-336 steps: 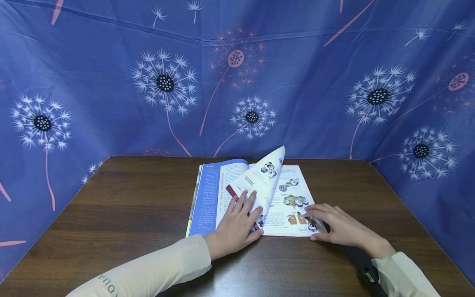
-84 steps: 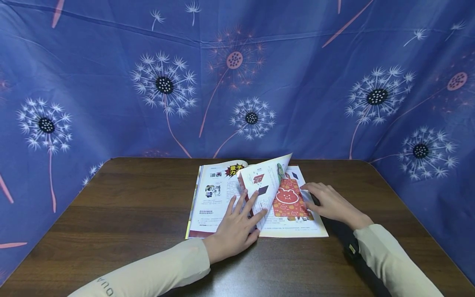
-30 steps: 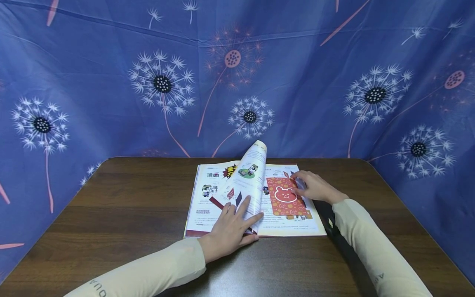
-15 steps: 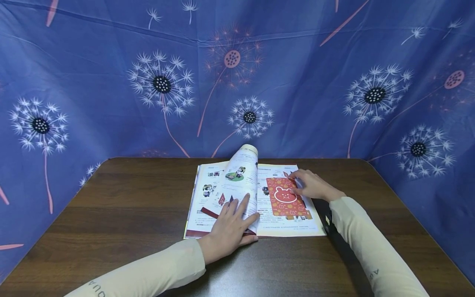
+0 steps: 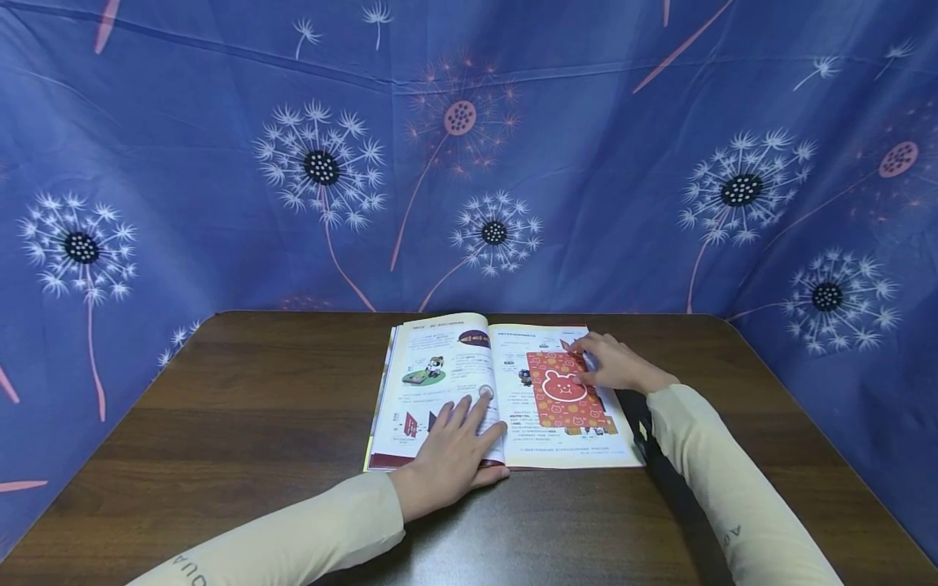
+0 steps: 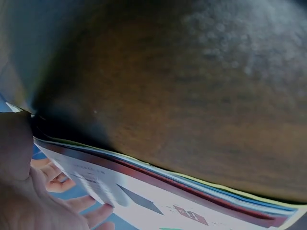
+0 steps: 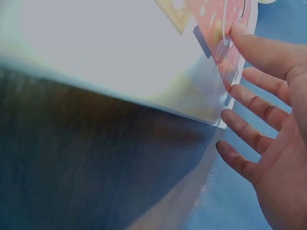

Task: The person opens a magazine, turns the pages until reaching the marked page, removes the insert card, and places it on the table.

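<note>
An open magazine (image 5: 454, 358) with illustrated pages lies on the wooden table. My left hand (image 5: 450, 456) rests spread-fingered on the lower part of its left page, thumb near the bottom of the spine. Its fingers (image 6: 98, 215) lie against the page in the left wrist view. On the right page sits a flat red card (image 5: 564, 389) with a white-outlined bear face and a small orange pattern. My right hand (image 5: 619, 365) touches the card's upper right, thumb on its face. In the right wrist view the fingers (image 7: 259, 105) extend, fairly straight, along the card's corner.
The brown table (image 5: 220, 423) reaches back to a blue curtain (image 5: 586, 163) printed with dandelions, which also hangs at both sides. A dark strap-like object (image 5: 641, 423) shows beneath the right forearm, beside the magazine's right edge.
The curled page has come over leftward and lies down under my left hand. Earlier, other pages showed without the card. My right hand has moved up from the lower right corner to the card.
</note>
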Available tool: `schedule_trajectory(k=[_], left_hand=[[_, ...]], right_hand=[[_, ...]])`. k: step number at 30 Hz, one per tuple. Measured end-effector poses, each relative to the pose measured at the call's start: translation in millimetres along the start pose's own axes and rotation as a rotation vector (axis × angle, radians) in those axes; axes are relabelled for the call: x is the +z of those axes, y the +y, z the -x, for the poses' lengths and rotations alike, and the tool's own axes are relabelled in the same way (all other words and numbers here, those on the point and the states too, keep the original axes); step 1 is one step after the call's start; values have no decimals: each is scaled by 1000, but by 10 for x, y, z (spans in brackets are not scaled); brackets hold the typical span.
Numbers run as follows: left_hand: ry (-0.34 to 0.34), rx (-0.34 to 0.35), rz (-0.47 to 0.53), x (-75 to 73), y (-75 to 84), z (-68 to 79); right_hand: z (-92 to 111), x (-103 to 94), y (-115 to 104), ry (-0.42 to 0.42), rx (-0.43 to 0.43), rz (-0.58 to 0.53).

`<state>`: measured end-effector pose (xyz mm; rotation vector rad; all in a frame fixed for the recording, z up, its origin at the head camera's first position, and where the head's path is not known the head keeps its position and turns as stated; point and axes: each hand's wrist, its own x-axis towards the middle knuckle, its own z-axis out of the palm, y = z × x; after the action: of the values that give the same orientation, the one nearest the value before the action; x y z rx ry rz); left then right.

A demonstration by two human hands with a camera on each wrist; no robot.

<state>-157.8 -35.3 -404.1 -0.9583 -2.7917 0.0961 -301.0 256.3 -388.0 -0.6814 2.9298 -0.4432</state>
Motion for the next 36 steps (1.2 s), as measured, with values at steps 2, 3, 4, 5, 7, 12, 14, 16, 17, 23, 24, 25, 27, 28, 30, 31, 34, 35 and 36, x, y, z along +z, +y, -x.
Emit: schedule_trajectory(k=[2, 3, 4, 5, 7, 12, 14, 16, 17, 23, 24, 25, 27, 28, 30, 31, 34, 35, 36], left_hand=[[-3, -3, 14, 2, -5, 2], [-5, -5, 22, 3, -8, 3], [-8, -7, 31, 3, -11, 4], [-12, -9, 38, 7, -15, 4], [-16, -11, 48, 8, -20, 3], [-29, -10, 58, 10, -28, 3], [-31, -9, 62, 7, -32, 4], [-35, -8, 69, 1, -37, 7], [-35, -7, 71, -1, -38, 8], [-66, -15, 88, -13, -35, 11], [-78, -18, 89, -14, -34, 10], [-88, -21, 92, -16, -33, 8], [-109, -27, 97, -17, -30, 5], [-119, -28, 97, -17, -28, 4], [-129, -29, 100, -20, -25, 1], [-123, -27, 99, -6, -27, 1], [-125, -24, 102, -6, -25, -3], [-126, -24, 103, -6, -25, -4], [-128, -25, 105, -7, -25, -4]], right_hand=[[-4, -6, -5, -5, -5, 1], [-9, -7, -8, -9, -2, 0], [-14, -7, -9, -12, 3, -2], [-19, -7, -10, -15, 7, -5], [-31, -6, -6, -21, 12, -13], [-53, -3, 6, -19, 9, -26], [-57, -6, 6, -18, 11, -35], [-62, -8, 4, -18, 14, -44], [-63, -9, 2, -19, 17, -48], [-82, -6, -2, -30, 23, -64], [-86, -4, 2, -29, 20, -62], [-89, -1, 6, -28, 18, -58], [-93, 0, 15, -28, 15, -54], [-94, 0, 22, -30, 12, -53], [-94, 1, 29, -35, 12, -58], [-92, -1, 28, -37, 12, -63], [-89, -2, 27, -41, 18, -77], [-88, -1, 23, -40, 22, -80], [-89, 1, 22, -40, 27, -82]])
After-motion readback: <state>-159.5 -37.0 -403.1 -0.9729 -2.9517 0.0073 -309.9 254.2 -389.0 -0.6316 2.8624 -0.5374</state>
